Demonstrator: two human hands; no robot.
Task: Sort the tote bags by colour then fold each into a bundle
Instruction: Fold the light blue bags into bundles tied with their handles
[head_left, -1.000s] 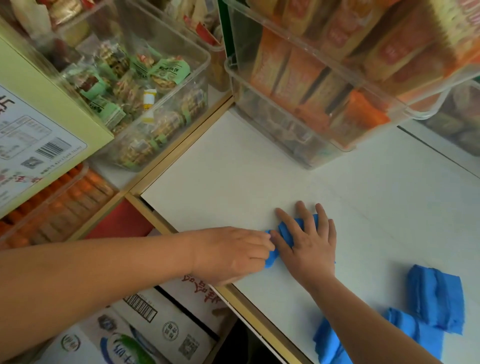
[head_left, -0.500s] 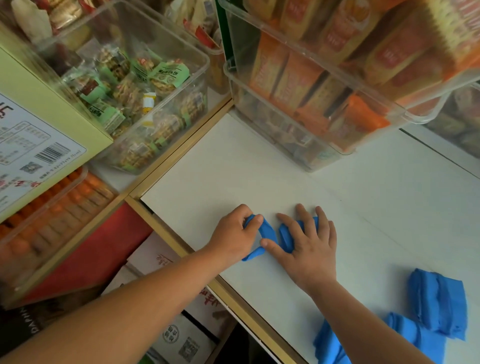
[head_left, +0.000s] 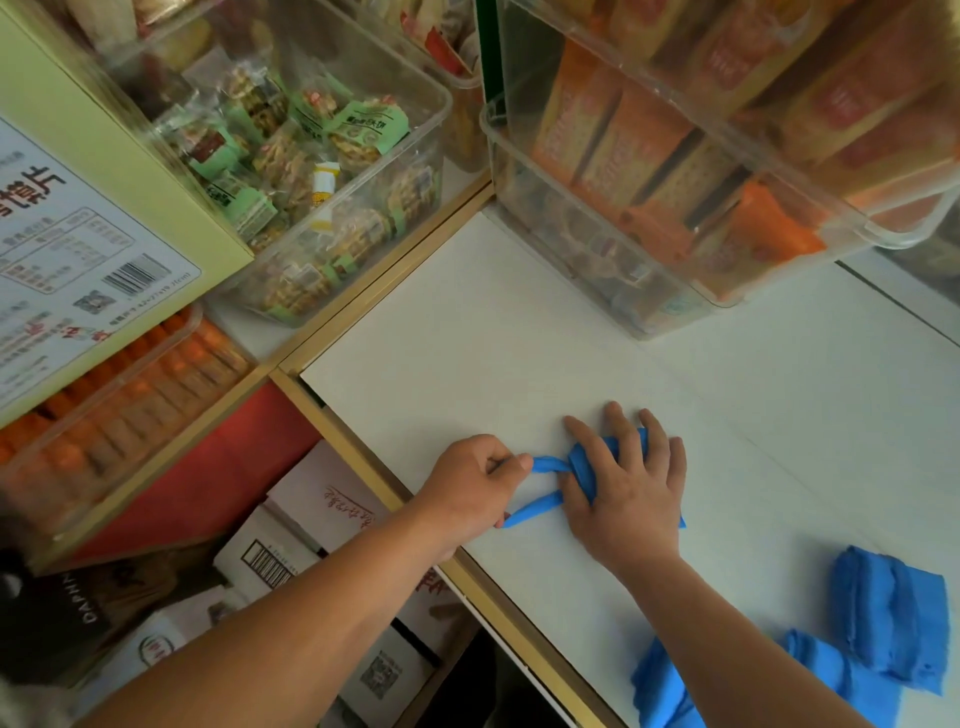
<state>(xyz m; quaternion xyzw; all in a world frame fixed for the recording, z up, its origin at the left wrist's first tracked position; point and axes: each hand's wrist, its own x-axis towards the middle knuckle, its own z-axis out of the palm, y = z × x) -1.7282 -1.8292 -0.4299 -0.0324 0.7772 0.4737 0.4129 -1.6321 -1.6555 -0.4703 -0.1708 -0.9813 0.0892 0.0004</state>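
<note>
A small folded blue tote bag (head_left: 587, 462) lies on the white shelf top (head_left: 467, 353). My right hand (head_left: 628, 488) presses flat on the bundle with fingers spread, covering most of it. Two blue straps (head_left: 543, 464) stretch out leftward from under that hand. My left hand (head_left: 475, 483) grips the ends of the straps, fingers curled, at the shelf's front edge. More blue tote bags sit at the lower right: one folded bundle (head_left: 893, 618) and a looser heap (head_left: 670, 691) partly behind my right forearm.
Clear plastic bins of snacks stand at the back: green-wrapped ones (head_left: 332, 171) to the left, orange packs (head_left: 675, 171) to the right. A pale green carton (head_left: 88, 223) juts in at the left. Cardboard boxes (head_left: 311, 525) lie below the shelf's wooden edge (head_left: 395, 499).
My left hand has pulled leftward, drawing the two blue straps out from the bundle. My right hand stays pressed on the bundle in the same spot.
</note>
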